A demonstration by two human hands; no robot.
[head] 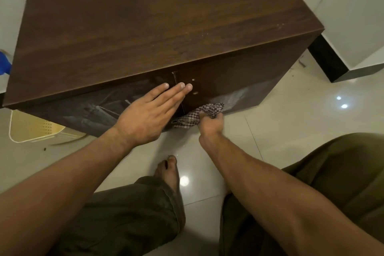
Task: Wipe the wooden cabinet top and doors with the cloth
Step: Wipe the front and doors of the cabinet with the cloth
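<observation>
A low dark wooden cabinet (158, 25) stands on the floor in front of me, its top bare. Two front doors meet at a centre seam. My left hand (149, 114) lies flat against the doors, fingers stretched across the seam near two small holes. My right hand (212, 123) grips a checkered cloth (201, 113) and presses it against the bottom of the right door (239, 83), close to the floor. Dusty smears show on both doors.
A pale yellow perforated basket (35, 129) sits on the floor left of the cabinet. Something blue (4, 62) shows at the left edge. A white wall with black skirting (326, 58) rises at the right. My bare foot (169, 172) and olive trousers rest on glossy tiles.
</observation>
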